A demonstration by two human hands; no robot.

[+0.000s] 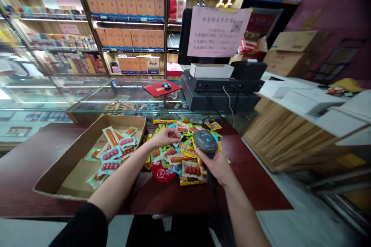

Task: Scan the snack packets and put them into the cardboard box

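Observation:
My right hand (218, 165) is wrapped round the handle of a dark grey barcode scanner (205, 139), whose head has a small blue light. My left hand (165, 137) is over a pile of packaged snacks, its fingers curled together; whatever they may hold is hidden. Under and between both hands lie sausage packets (191, 169), yellow and green snack bags (187, 149) and a red round-edged package (162, 172). Left of my left arm, a shallow cardboard box (69, 150) contains several clear packets of sausages (110, 154).
The dark red table (255, 185) meets a glass display counter (127, 96) at the back. On that counter are a red mouse pad (153, 88) and a monitor with a pink notice (218, 32). Boxed goods line the shelves (124, 4). Another person (17, 65) is at far left.

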